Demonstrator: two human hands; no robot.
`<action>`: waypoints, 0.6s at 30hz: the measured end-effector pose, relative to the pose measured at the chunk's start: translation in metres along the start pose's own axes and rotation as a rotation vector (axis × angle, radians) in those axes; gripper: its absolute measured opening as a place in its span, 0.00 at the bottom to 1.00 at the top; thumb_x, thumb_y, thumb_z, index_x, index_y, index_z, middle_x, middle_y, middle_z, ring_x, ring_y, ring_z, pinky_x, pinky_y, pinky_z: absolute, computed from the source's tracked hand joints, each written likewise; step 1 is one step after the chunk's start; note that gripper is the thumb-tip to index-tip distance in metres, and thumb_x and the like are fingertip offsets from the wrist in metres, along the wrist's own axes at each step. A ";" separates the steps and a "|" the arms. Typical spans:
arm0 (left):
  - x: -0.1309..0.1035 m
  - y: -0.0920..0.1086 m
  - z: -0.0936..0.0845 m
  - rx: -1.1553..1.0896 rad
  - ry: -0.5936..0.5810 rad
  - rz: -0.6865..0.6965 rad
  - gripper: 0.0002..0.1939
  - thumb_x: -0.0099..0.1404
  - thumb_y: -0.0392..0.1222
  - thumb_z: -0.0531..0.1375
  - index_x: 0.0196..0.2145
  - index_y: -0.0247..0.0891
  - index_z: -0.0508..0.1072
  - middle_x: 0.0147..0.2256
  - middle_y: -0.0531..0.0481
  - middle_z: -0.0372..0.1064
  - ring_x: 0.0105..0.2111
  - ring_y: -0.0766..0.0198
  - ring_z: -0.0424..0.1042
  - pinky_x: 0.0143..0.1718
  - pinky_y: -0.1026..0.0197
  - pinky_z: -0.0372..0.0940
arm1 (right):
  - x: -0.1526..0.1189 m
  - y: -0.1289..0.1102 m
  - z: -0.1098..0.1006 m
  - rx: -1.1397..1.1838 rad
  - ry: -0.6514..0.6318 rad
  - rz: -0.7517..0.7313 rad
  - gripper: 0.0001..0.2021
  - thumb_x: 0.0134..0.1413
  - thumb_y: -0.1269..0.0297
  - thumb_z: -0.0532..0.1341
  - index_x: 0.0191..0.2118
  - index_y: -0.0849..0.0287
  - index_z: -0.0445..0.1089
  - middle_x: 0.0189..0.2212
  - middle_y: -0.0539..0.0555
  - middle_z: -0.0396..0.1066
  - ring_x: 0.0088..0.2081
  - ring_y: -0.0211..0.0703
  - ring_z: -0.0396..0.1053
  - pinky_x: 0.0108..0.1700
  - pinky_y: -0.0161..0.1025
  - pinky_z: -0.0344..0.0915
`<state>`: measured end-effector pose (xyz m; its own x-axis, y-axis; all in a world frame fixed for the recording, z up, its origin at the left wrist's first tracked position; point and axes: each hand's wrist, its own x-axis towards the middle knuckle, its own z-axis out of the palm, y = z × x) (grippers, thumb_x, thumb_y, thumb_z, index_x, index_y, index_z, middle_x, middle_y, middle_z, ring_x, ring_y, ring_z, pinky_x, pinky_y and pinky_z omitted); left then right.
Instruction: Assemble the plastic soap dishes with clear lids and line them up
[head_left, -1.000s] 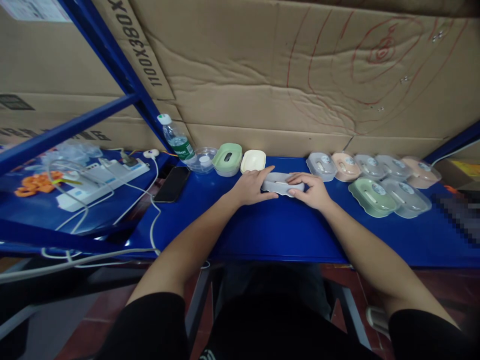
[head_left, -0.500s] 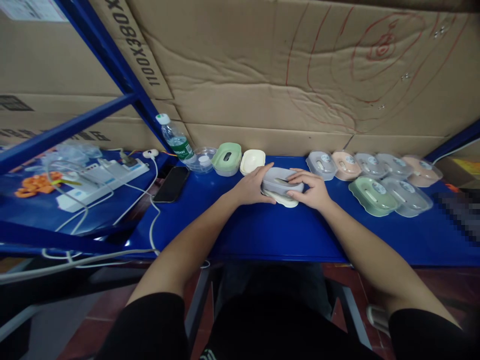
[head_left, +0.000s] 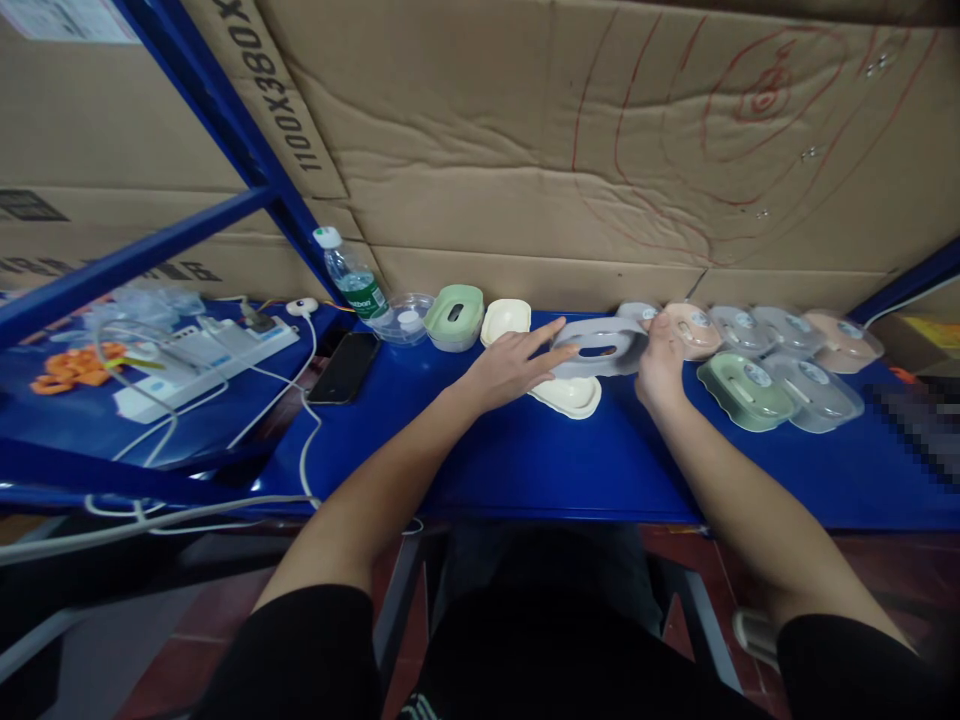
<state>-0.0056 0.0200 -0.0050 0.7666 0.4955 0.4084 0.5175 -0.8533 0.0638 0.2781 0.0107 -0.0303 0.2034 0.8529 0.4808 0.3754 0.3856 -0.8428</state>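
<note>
A grey plastic piece with an oval slot (head_left: 622,360) is raised and tilted above the blue table. My right hand (head_left: 661,362) grips its right end, fingers closed round the edge. My left hand (head_left: 517,368) is at its left end, fingers spread, the tips touching or very close to it. Below the grey piece a cream dish (head_left: 574,397) lies on the table. Behind my left hand stands a cream container (head_left: 505,320), beside a green container with a dark slot (head_left: 454,318).
Several lidded boxes, such as a green one (head_left: 746,392), stand at the right. On the left are a water bottle (head_left: 360,288), a clear round lid (head_left: 409,320), a black phone (head_left: 345,367), a power strip (head_left: 202,370) and white cables. Cardboard (head_left: 480,130) rises behind.
The grey piece has been lifted off the cream dish, moved right and tilted, exposing its slot. My right hand has shifted right to its end; my left hand's fingers have spread.
</note>
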 end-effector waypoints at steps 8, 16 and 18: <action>-0.003 -0.017 -0.009 0.008 0.117 -0.234 0.09 0.75 0.51 0.61 0.46 0.49 0.79 0.71 0.46 0.63 0.70 0.46 0.63 0.71 0.35 0.55 | -0.007 -0.016 0.010 0.272 -0.058 0.207 0.36 0.65 0.25 0.50 0.57 0.50 0.71 0.43 0.59 0.82 0.47 0.57 0.82 0.43 0.53 0.81; -0.028 -0.062 -0.034 0.098 0.560 -0.880 0.12 0.74 0.49 0.61 0.49 0.41 0.75 0.72 0.37 0.56 0.72 0.44 0.57 0.70 0.41 0.53 | -0.015 -0.011 0.008 -0.400 -0.368 -0.259 0.19 0.65 0.46 0.65 0.52 0.54 0.76 0.53 0.61 0.80 0.56 0.61 0.75 0.61 0.62 0.70; -0.031 -0.067 -0.037 0.104 0.556 -0.966 0.12 0.74 0.49 0.61 0.49 0.42 0.74 0.71 0.38 0.57 0.72 0.44 0.58 0.70 0.41 0.53 | -0.017 -0.011 0.009 -0.476 -0.462 -0.289 0.17 0.66 0.51 0.64 0.52 0.54 0.77 0.52 0.61 0.80 0.55 0.61 0.75 0.61 0.62 0.69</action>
<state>-0.0780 0.0556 0.0114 -0.2371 0.7790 0.5804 0.8529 -0.1191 0.5083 0.2624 -0.0048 -0.0316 -0.3271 0.8425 0.4279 0.7311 0.5126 -0.4503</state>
